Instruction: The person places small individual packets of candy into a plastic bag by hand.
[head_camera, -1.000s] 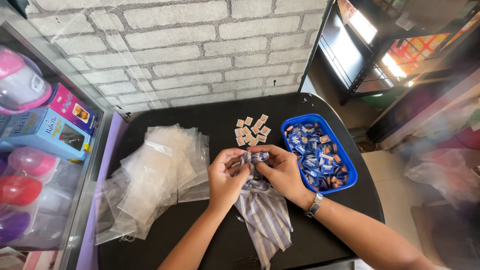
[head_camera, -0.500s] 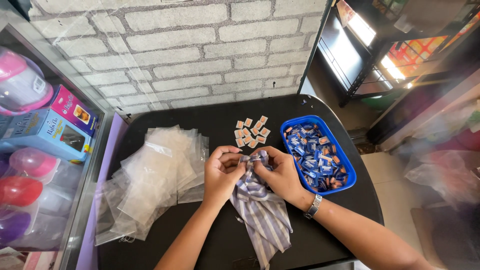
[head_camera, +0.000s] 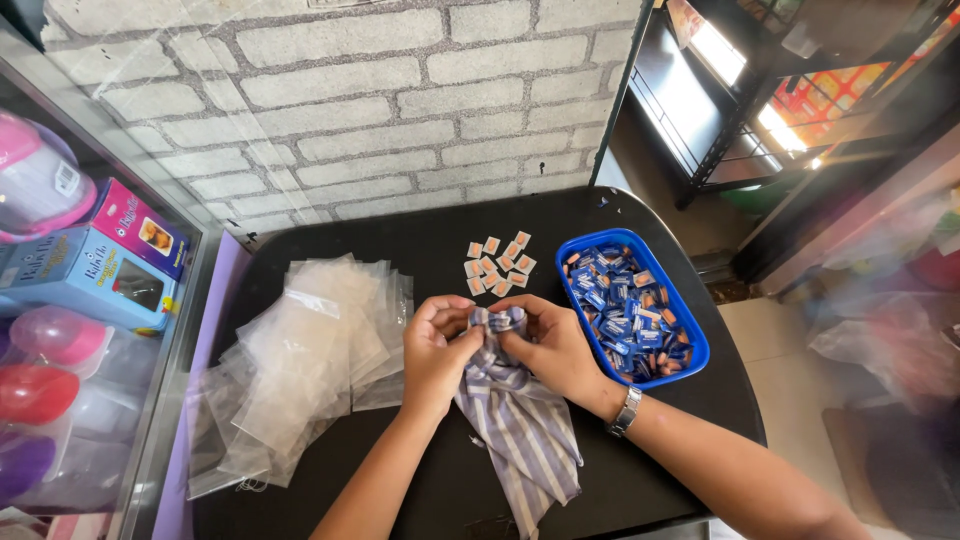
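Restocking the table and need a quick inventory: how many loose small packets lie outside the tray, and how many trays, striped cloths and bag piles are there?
Loose small packets: about 10
Blue tray: 1
Striped cloth: 1
Pile of clear bags: 1
Total: about 13

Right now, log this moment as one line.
left hand + right hand: pinching striped cloth | blue tray right | clear bags left

Single head-worn view: aimed steeply down from close above at the black table (head_camera: 400, 230), brick wall (head_camera: 350, 110) beyond.
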